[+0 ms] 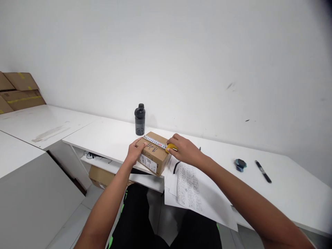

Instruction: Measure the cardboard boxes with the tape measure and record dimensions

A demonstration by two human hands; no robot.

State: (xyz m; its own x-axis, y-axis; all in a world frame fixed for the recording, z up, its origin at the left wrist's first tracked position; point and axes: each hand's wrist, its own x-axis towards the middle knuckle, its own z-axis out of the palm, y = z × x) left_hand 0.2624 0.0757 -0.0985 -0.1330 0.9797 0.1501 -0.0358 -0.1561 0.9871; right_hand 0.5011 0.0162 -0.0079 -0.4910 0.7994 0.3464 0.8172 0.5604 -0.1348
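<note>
My right hand (183,148) pinches the yellow tape measure (172,147), its strip (155,142) drawn out across the top of the box (163,160). My left hand (135,151) grips the box's left end, thumb on top. The box sits at the front of the table (109,133), a bottle (140,121) just behind, papers (190,190) to the right, a pen (263,172) farther off.

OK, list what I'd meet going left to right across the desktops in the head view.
Stacked cardboard boxes → dark bottle → yellow tape-measure case → small teal-and-black item → black pen.
</note>
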